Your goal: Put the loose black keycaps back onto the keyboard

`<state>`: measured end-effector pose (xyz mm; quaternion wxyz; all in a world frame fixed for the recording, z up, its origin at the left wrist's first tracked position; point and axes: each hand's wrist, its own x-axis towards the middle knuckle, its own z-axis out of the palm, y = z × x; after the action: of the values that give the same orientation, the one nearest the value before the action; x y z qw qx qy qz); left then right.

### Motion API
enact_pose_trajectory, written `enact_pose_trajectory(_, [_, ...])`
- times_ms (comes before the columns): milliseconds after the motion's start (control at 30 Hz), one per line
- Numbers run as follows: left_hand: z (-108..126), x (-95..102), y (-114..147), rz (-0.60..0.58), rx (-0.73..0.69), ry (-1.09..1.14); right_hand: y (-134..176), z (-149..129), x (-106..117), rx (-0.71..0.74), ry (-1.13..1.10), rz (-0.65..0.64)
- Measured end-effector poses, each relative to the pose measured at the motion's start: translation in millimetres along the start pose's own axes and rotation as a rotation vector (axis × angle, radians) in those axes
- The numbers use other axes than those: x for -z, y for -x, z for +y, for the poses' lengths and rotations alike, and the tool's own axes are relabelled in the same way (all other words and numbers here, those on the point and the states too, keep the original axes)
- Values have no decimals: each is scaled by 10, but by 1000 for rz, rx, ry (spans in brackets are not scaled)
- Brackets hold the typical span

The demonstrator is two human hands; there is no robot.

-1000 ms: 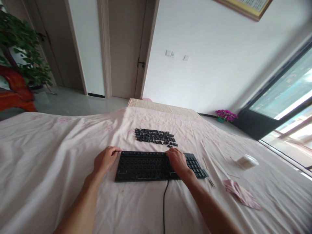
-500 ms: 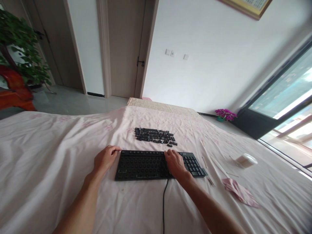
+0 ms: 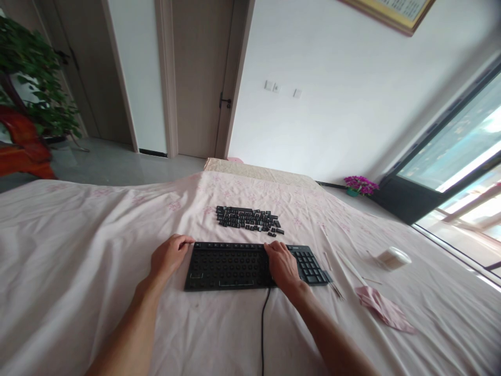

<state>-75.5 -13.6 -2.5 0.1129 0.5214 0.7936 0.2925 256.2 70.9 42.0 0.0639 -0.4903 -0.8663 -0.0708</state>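
Note:
A black keyboard (image 3: 229,265) lies flat on the pink bedsheet, its main block stripped of keycaps while the number pad on the right keeps its own. At the upper left corner, my left hand (image 3: 171,254) has its fingers closed and the tips against the keyboard's edge. My right hand (image 3: 282,262) rests over the keyboard just left of the number pad, fingers bent together near the top row; anything inside them is hidden. Beyond the keyboard sits a cluster of loose black keycaps (image 3: 248,218). A black cable (image 3: 263,324) runs from the keyboard's near edge toward me.
To the right lie a pink cloth (image 3: 384,308), a round clear container (image 3: 394,258) on its side, and several thin sticks (image 3: 337,290) beside the number pad. A flowerpot with purple blooms (image 3: 360,185) stands on the floor beyond the bed. A door (image 3: 201,78) is opposite.
The view shifts very slightly. My right hand moves only a little over the keyboard; my left hand keeps its place at the corner.

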Motion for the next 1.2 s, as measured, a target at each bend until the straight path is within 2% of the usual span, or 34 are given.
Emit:
enact_pose_trajectory(167, [-17, -8, -5, 2, -10, -3, -132, 124, 33, -56, -96, -46])
enact_pose_trajectory(433, [43, 38, 9, -9, 15, -22, -229, 244, 53, -19, -144, -52])
enact_pose_trajectory(800, [18, 15, 9, 0, -6, -22, -224, 245, 113, 130, -119, -45])
enact_pose_trajectory(1200, [25, 20, 7, -2, 10, -34, -252, 247, 113, 179, -72, -47])
